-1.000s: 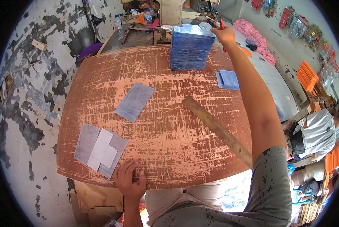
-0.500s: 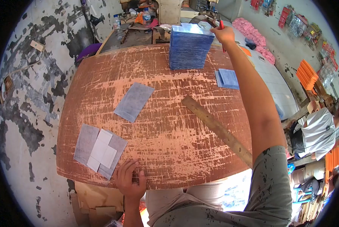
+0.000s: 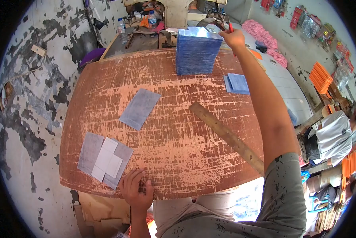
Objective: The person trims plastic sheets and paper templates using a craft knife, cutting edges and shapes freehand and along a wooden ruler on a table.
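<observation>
My left hand point(image 3: 136, 186) lies on the near edge of the worn brown board point(image 3: 178, 158), fingers stretched out and holding nothing. Just left of it are grey-blue sheets point(image 3: 89, 152) with white cut pieces point(image 3: 107, 158) on top. My right arm reaches far forward. My right hand point(image 3: 234, 38) is closed around a slim red tool point(image 3: 230, 27) with a thin tip, its exact kind unclear. Its fingertips are at the top right corner of a tall stack of blue sheets point(image 3: 197, 53); whether they touch it, I cannot tell.
A single grey-blue sheet point(image 3: 140, 109) lies mid-board, and a long worn ruler-like strip point(image 3: 225, 137) slants at right. A few blue sheets point(image 3: 237, 83) lie partly behind my forearm. Bottles point(image 3: 151, 20) stand at the back. Another person point(image 3: 334, 137) is at far right.
The view has tilted slightly, so things sit a little lower. My right hand stays by the stack's corner with the red tool; my left hand has hardly moved.
</observation>
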A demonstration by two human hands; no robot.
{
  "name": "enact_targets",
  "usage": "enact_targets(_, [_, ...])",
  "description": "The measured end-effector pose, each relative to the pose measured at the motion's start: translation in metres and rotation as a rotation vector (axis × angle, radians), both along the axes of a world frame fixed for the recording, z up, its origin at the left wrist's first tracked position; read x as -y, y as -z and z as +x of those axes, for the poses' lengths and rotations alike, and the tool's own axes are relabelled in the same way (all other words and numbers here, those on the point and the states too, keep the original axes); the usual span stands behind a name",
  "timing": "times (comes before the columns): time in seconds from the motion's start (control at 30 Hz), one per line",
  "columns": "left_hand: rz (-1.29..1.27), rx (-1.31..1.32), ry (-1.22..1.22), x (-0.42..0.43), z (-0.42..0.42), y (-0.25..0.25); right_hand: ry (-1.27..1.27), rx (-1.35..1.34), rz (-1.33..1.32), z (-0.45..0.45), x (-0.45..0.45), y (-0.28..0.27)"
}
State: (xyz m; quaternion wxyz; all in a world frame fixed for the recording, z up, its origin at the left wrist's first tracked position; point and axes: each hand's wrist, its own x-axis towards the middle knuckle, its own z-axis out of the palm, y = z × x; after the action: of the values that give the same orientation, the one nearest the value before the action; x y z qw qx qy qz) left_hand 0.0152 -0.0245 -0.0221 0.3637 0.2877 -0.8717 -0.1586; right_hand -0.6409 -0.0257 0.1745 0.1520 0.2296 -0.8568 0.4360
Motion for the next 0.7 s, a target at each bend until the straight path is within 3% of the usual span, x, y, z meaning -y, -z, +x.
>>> enact_targets(0.7, [-0.007,-0.013,0.006,0.0,0.0,0.001,0.015,-0.023,0.055,0.008,0.007,0.005])
